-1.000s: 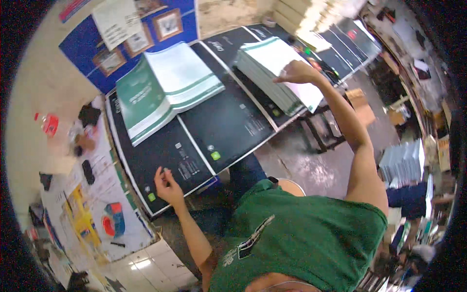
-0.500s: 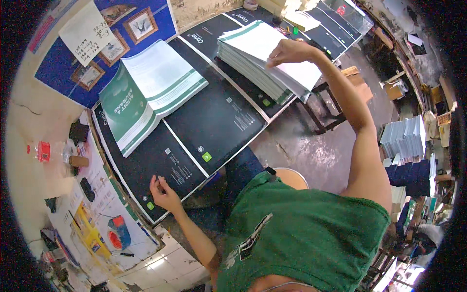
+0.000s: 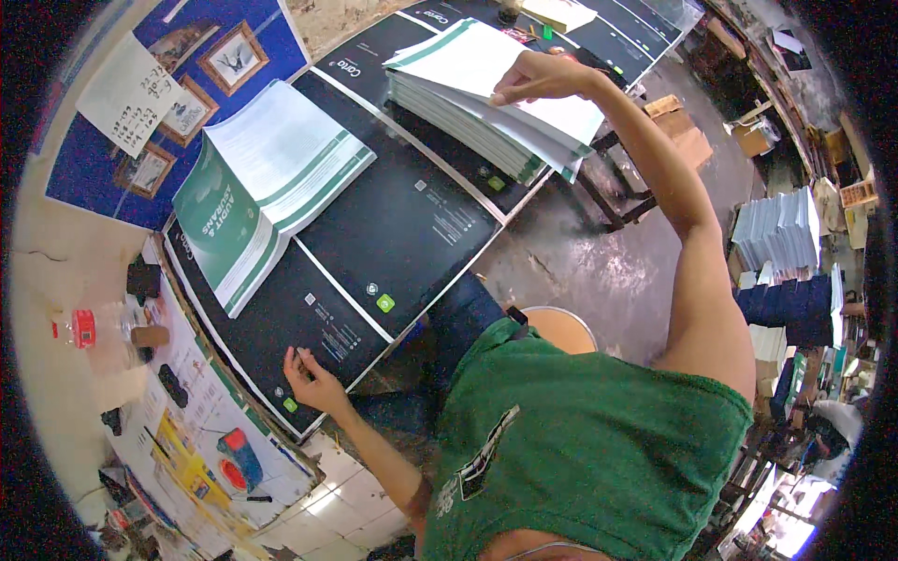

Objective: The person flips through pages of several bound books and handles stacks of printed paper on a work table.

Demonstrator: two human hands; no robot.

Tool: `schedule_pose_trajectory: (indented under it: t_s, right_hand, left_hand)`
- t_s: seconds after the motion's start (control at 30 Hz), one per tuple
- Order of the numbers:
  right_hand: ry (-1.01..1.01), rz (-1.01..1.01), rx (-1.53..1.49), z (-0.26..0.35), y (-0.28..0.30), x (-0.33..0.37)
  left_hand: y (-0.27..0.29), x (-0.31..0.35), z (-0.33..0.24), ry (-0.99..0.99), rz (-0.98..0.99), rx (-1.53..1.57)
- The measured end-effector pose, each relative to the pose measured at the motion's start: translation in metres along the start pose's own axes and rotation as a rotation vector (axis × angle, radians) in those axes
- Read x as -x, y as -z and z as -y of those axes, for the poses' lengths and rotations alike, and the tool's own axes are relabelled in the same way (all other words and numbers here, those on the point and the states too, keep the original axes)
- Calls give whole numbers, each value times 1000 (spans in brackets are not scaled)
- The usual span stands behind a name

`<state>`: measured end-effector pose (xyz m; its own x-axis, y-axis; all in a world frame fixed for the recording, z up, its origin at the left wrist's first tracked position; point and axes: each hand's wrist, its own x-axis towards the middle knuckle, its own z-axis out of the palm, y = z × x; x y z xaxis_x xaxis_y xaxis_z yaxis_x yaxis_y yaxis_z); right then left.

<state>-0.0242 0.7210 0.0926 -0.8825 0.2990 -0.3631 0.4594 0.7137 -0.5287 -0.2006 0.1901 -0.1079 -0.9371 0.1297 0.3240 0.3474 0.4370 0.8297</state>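
My right hand reaches over a thick stack of printed sheets at the far side of the table. Its thumb and fingers are pinched at the near edge of the white top sheet, which has a green band along its far left border. My left hand hovers by the table's near left corner, fingers loosely bent and apart, with nothing in them. Between the hands and farther left, a pile of sheets lies with a green-and-white printed sheet bent up along its left side.
Black printed boards with white seams cover the table. A blue board with framed pictures and a handwritten paper stands behind. A round stool is beside me; more paper stacks stand at right.
The view has shifted slightly, so the table and stacks sit a little farther left. My right hand keeps its pinch at the top sheet's edge; my left hand stays near the table corner.
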Motion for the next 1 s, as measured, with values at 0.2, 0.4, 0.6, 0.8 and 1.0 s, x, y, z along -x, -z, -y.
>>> schedule_pose_trajectory:
  t_s: [0.2,0.4,0.6,0.8,1.0]
  right_hand:
    - [19,-103,-41,-1,-7,3]
    - [15,-82,-41,-5,-7,-2]
    - [-7,-96,40,-3,-7,-2]
    - [7,-118,5,4,-7,0]
    - [36,-114,12,3,-7,2]
  left_hand:
    - [0,1,6,26,-3,21]
    - [1,1,6,35,2,31]
    - [0,2,6,24,-8,37]
    - [1,2,5,32,-9,36]
    - [0,2,3,38,-12,30]
